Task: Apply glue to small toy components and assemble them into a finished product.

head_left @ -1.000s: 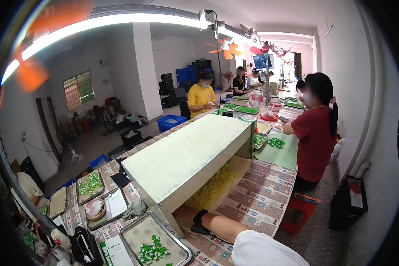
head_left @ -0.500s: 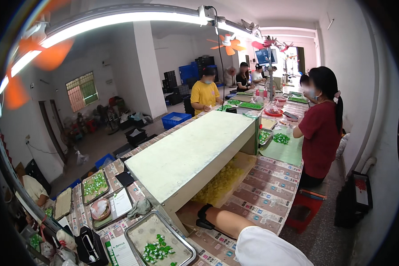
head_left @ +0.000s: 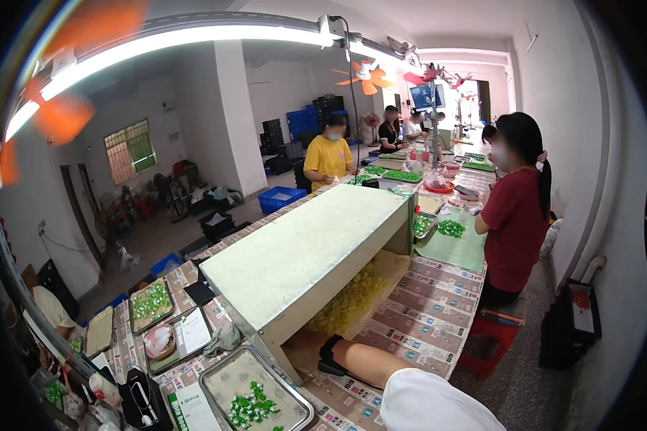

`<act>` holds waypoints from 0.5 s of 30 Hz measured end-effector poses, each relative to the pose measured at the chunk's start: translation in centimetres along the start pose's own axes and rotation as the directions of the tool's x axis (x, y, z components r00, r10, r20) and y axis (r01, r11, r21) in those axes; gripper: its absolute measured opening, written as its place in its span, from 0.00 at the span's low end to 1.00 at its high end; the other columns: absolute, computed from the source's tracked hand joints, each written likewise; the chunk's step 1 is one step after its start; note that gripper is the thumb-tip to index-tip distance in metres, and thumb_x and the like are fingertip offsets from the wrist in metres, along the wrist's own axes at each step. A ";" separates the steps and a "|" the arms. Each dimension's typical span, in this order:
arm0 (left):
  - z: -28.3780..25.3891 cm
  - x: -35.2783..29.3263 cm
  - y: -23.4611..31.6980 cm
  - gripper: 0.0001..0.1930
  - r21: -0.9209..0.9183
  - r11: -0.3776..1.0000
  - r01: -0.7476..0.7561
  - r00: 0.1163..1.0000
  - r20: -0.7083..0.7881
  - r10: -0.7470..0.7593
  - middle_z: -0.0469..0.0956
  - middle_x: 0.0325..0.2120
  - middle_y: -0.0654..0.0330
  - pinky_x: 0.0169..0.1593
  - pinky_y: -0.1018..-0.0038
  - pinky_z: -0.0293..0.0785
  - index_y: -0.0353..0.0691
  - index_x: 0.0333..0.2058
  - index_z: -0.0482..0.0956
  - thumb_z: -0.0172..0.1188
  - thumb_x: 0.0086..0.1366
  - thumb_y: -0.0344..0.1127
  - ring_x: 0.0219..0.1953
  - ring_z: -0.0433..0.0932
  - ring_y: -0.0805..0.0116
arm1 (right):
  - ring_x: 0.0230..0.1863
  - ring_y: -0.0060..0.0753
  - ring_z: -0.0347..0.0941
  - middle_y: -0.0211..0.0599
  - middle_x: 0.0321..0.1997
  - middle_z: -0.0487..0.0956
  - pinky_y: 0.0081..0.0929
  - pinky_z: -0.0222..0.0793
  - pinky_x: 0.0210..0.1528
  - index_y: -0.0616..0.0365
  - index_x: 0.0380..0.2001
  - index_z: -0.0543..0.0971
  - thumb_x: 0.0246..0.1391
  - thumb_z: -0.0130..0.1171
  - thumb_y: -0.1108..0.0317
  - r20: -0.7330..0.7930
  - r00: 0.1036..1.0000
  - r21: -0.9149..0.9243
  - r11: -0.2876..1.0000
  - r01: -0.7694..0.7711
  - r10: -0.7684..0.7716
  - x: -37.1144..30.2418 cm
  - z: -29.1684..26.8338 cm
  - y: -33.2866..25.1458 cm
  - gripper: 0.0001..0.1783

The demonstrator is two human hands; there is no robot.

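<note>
My right arm, in a white sleeve with a black band (head_left: 329, 355) on the wrist, reaches left beneath a long pale box-like cover (head_left: 302, 251) on the table. Only the back part of my right hand (head_left: 307, 340) shows; its fingers are hidden under the cover. Close by in that space lies a heap of small yellow pieces (head_left: 356, 298), on a light sheet or tray. My left hand is out of view. In front of the cover's left end rests a metal tray (head_left: 226, 370) holding small green-and-white pieces (head_left: 253, 408).
Further left are a tray of green pieces (head_left: 151, 302), a pink bowl (head_left: 160, 340), a grey cloth (head_left: 223, 339) and a black box (head_left: 142, 402). A person in a red shirt (head_left: 514, 223) works at the right; one in yellow (head_left: 327, 159) sits across. Orange fans hang overhead.
The view has shifted slightly, so most things sit a little further left. My right arm stays under the cover; the person in red has turned the head slightly.
</note>
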State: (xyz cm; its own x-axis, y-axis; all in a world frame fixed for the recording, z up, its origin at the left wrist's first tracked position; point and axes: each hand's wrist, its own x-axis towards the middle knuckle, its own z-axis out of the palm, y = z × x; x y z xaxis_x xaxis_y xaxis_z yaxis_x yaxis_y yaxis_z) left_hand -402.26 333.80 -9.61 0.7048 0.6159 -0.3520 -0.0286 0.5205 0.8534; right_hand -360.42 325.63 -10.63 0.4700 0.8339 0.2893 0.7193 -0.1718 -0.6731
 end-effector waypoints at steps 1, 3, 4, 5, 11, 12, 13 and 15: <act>0.4 -0.1 0.2 0.18 0.002 1.000 -0.019 1.000 0.001 0.019 0.72 0.40 0.54 0.41 0.63 0.75 0.41 0.51 0.62 0.51 0.63 0.36 0.42 0.75 0.57 | 0.61 0.50 0.54 0.55 0.58 0.61 0.36 0.52 0.61 0.61 0.52 0.64 0.57 0.38 0.59 0.019 1.000 -0.057 0.998 -0.008 0.009 0.2 -0.1 0.5 0.23; -0.3 -0.2 -0.1 0.18 -0.013 0.999 -0.047 0.999 -0.009 0.047 0.72 0.40 0.54 0.42 0.64 0.74 0.40 0.51 0.62 0.52 0.63 0.35 0.43 0.74 0.57 | 0.61 0.50 0.55 0.55 0.58 0.62 0.36 0.52 0.61 0.61 0.52 0.65 0.57 0.38 0.60 0.046 0.999 -0.109 0.994 -0.003 0.008 0.2 -0.3 -0.5 0.23; -0.5 -0.4 -0.1 0.18 -0.025 0.997 -0.073 0.997 -0.014 0.072 0.72 0.41 0.54 0.42 0.65 0.74 0.40 0.51 0.62 0.52 0.63 0.34 0.44 0.74 0.56 | 0.60 0.51 0.55 0.55 0.57 0.63 0.36 0.53 0.60 0.61 0.51 0.66 0.57 0.38 0.60 0.045 0.999 -0.077 0.997 0.005 -0.001 0.1 -0.5 -1.0 0.22; -0.5 -0.4 -0.1 0.18 -0.027 0.997 -0.071 0.997 -0.009 0.071 0.72 0.41 0.54 0.42 0.65 0.74 0.40 0.51 0.62 0.52 0.63 0.34 0.44 0.74 0.56 | 0.60 0.51 0.56 0.55 0.56 0.64 0.36 0.54 0.60 0.61 0.51 0.66 0.57 0.38 0.61 0.040 0.999 -0.051 0.999 0.007 -0.005 -0.1 -0.8 -1.5 0.22; -1.6 -1.4 -0.7 0.17 -0.058 0.996 -0.073 0.996 -0.046 0.070 0.72 0.41 0.55 0.43 0.66 0.73 0.39 0.50 0.64 0.51 0.63 0.33 0.45 0.73 0.55 | 0.55 0.51 0.62 0.53 0.52 0.69 0.38 0.57 0.56 0.62 0.48 0.69 0.57 0.40 0.64 -0.177 0.984 -0.051 0.999 -0.012 0.003 -0.5 2.6 1.2 0.19; -1.8 -1.5 -0.7 0.17 -0.036 0.996 -0.080 0.995 -0.056 0.078 0.71 0.41 0.54 0.44 0.65 0.73 0.39 0.51 0.64 0.51 0.63 0.33 0.45 0.73 0.55 | 0.55 0.51 0.62 0.53 0.52 0.69 0.38 0.57 0.56 0.62 0.48 0.69 0.57 0.40 0.64 -0.168 0.986 -0.039 0.999 -0.011 0.004 0.3 3.3 2.5 0.19; -1.9 -1.3 -0.7 0.17 -0.006 0.997 -0.076 0.995 -0.058 0.076 0.71 0.42 0.54 0.45 0.65 0.72 0.39 0.51 0.65 0.51 0.64 0.34 0.46 0.73 0.56 | 0.55 0.51 0.62 0.52 0.51 0.69 0.38 0.57 0.56 0.62 0.48 0.69 0.57 0.41 0.66 -0.172 0.984 -0.009 0.999 -0.039 0.037 1.3 3.8 4.8 0.18; -2.2 0.0 -0.6 0.17 -0.003 0.997 -0.072 0.997 -0.017 0.072 0.71 0.43 0.54 0.46 0.65 0.72 0.39 0.51 0.64 0.51 0.64 0.34 0.46 0.73 0.56 | 0.54 0.51 0.63 0.52 0.51 0.70 0.38 0.58 0.55 0.62 0.47 0.70 0.56 0.42 0.68 -0.156 0.982 0.053 0.994 -0.095 0.102 2.6 5.0 9.7 0.17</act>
State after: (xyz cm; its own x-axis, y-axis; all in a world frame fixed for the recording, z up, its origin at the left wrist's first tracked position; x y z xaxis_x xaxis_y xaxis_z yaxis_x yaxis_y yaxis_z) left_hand -403.80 334.81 -11.01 0.6889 0.6616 -0.2963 -0.0814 0.4767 0.8753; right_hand -354.83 328.77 -19.82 0.6149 0.7201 0.3215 0.6433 -0.2222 -0.7327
